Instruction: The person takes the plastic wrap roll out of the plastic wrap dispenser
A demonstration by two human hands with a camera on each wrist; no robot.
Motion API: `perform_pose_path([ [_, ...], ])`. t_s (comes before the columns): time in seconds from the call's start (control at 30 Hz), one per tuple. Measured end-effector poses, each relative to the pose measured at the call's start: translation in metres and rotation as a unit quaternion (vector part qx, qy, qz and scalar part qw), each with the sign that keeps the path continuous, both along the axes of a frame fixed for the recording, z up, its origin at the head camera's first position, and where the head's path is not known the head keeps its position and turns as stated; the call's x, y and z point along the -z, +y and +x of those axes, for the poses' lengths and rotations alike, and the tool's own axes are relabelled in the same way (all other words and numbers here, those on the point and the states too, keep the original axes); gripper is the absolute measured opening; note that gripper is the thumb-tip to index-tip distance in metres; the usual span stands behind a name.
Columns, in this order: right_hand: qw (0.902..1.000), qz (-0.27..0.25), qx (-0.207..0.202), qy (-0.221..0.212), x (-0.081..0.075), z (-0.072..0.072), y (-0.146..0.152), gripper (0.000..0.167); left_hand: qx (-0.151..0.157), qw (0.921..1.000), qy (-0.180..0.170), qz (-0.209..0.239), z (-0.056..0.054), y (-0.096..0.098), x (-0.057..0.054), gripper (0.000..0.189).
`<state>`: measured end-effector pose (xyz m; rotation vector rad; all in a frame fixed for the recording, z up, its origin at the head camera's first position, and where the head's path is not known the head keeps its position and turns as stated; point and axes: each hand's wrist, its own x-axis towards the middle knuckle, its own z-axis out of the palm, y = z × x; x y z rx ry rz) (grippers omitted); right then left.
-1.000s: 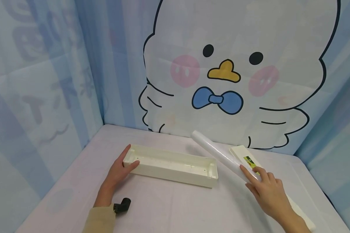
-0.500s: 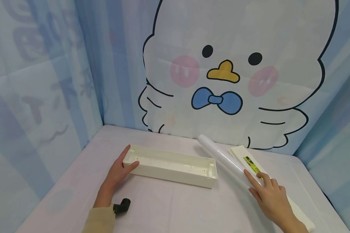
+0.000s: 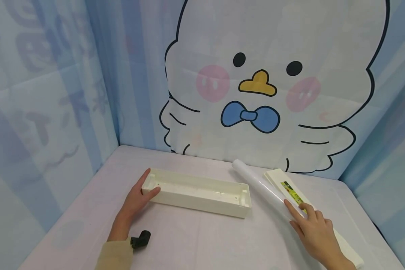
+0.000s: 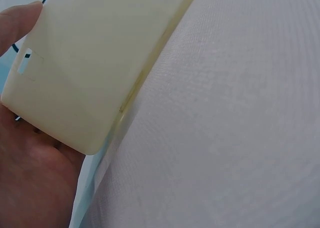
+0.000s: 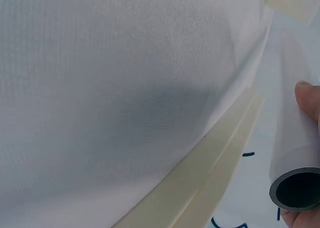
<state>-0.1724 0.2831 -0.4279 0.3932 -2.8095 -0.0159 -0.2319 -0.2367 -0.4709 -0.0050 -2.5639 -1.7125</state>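
Observation:
A long cream, open-topped box (image 3: 199,204) lies on the table, slightly askew. My left hand (image 3: 133,204) grips its left end, thumb over the front rim and fingers behind. In the left wrist view, that thumb (image 4: 20,20) rests at the edge of the box's cream wall (image 4: 100,57). My right hand (image 3: 315,230) holds a roll of clear plastic film (image 3: 256,182) near its closer end. The roll slants away to the back left, over the table. In the right wrist view, the roll (image 5: 292,133) shows a dark hollow core; the fingers are partly cut off.
Right of the roll, partly under my right hand, lies a long cream lid-like strip (image 3: 347,247) with a yellow-green label (image 3: 290,190). A black angular device (image 3: 141,239) sits at my left cuff. Blue curtains and a cartoon backdrop (image 3: 253,142) border the white table (image 3: 202,243).
My right hand and the film roll have shifted a little to the right and closer to me, the roll's far end sinking lower in view. The left hand and box have hardly moved.

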Motion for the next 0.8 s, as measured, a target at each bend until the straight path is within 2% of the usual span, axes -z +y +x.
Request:
perform_pose_path([
  [0.1,0.9998,0.000,-0.011,0.016,0.0022,0.0005,0.0027,0.072,-0.001,1.0000,-0.002,0.000,0.0001,0.0001,-0.0005,0.085],
  [0.47,1.0000,0.000,0.001,0.009,0.0037,0.0016,0.0051,0.071,0.001,1.0000,-0.001,0.002,0.0015,0.0017,-0.0032,0.086],
  [0.8,0.9999,0.004,0.006,0.010,0.0071,0.0035,0.0094,0.069,0.002,0.9999,0.016,-0.006,0.0002,0.0008,0.0002,0.085],
])
